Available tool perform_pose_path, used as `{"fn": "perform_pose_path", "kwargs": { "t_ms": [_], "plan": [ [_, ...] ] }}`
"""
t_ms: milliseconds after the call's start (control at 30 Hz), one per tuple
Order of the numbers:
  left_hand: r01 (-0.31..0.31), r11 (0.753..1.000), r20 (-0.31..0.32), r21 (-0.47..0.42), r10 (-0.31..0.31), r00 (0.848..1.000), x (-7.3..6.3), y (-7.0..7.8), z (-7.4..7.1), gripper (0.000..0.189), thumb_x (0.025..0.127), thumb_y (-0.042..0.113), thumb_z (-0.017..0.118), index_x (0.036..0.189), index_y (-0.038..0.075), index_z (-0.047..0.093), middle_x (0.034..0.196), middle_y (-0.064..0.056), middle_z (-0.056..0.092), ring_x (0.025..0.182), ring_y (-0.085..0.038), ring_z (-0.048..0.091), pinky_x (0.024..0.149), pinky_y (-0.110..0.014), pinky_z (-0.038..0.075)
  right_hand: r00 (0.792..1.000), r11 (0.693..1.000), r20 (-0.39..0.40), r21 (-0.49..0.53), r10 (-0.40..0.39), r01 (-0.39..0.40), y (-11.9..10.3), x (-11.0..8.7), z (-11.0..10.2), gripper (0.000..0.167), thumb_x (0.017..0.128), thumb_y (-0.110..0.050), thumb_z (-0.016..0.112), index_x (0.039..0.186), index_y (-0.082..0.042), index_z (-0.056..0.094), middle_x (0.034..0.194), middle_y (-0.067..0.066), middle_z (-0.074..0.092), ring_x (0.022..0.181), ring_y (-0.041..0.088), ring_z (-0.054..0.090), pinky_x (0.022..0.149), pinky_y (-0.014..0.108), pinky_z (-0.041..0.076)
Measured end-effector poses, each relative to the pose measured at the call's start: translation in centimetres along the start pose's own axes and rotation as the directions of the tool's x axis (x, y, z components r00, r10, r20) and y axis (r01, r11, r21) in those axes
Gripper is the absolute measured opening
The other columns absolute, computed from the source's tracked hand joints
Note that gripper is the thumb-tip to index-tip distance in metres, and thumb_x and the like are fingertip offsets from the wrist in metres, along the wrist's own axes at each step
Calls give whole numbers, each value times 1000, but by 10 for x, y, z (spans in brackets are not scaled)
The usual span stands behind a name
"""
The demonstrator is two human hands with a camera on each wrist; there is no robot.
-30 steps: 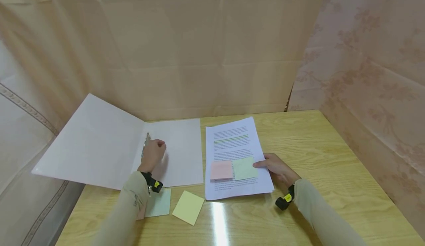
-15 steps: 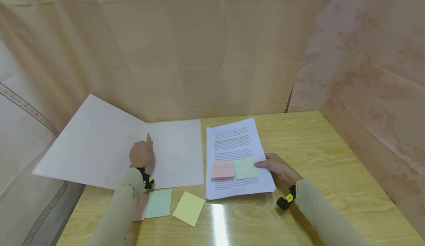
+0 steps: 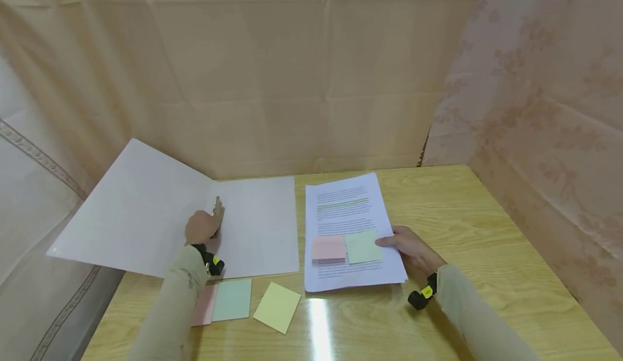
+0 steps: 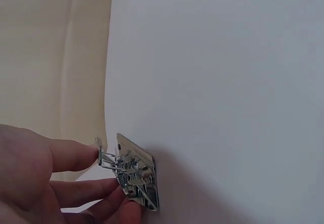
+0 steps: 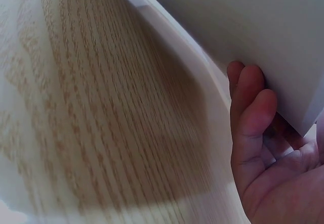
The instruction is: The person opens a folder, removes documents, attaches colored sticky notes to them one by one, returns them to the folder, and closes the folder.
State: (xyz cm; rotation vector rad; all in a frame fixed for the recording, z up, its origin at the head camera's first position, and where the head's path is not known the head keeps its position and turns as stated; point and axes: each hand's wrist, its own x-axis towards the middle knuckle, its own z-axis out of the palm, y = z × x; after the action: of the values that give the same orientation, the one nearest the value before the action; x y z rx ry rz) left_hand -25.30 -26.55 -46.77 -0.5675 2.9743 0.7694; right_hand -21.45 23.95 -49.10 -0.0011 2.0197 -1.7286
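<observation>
A white binder (image 3: 260,231) lies open at the left, its cover tilted up to the left. My left hand (image 3: 200,227) is at the binder's metal clip mechanism (image 4: 135,176) along the fold. In the left wrist view the thumb presses the clip's lever end, with the other fingers curled against its base plate. At the right, my right hand (image 3: 413,246) grips the right edge of a stack of printed sheets (image 3: 340,196), thumb on top and fingers underneath. On the stack sit a pink sticky-note pad (image 3: 328,247) and a green sticky-note pad (image 3: 364,246), the green one under the thumb.
Below the binder, a pink pad (image 3: 204,304), a pale green pad (image 3: 232,300) and a yellow pad (image 3: 277,307) lie on the wooden table (image 3: 452,204). A beige curtain (image 3: 253,79) hangs behind the table's back edge.
My left hand has moved left and turned from over the right side of the fold onto the clip. The right hand and the sheets have shifted very slightly right.
</observation>
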Motion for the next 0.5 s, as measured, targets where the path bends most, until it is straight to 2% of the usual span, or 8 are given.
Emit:
{"fn": "perform_pose_path", "kwargs": {
  "t_ms": [100,267,500],
  "plan": [
    [5,999,22,-37,-4,1000,2,1,1,57,97,45,44,64,2,59,51,-2,53,50,-17,49,46,-28,37,1000,1000,-16,0,14,-14,-1,0,-2,52,89,-13,67,135,4,51,102,4,73,88,18,71,74,33,56],
    [-1,999,58,-37,3,998,2,8,5,51,96,39,47,80,-5,66,59,-4,57,55,-18,51,47,-28,39,1000,1000,-13,5,13,-13,-2,0,-6,51,89,-13,67,134,4,51,103,4,73,88,19,71,74,34,56],
    [-12,996,106,-89,21,994,-4,28,17,43,95,27,52,110,-12,63,86,-18,69,68,-21,60,53,-27,44,1000,1000,0,15,2,-2,-3,1,-10,51,90,-14,66,134,5,50,100,2,73,88,17,71,75,33,56]
  ]
}}
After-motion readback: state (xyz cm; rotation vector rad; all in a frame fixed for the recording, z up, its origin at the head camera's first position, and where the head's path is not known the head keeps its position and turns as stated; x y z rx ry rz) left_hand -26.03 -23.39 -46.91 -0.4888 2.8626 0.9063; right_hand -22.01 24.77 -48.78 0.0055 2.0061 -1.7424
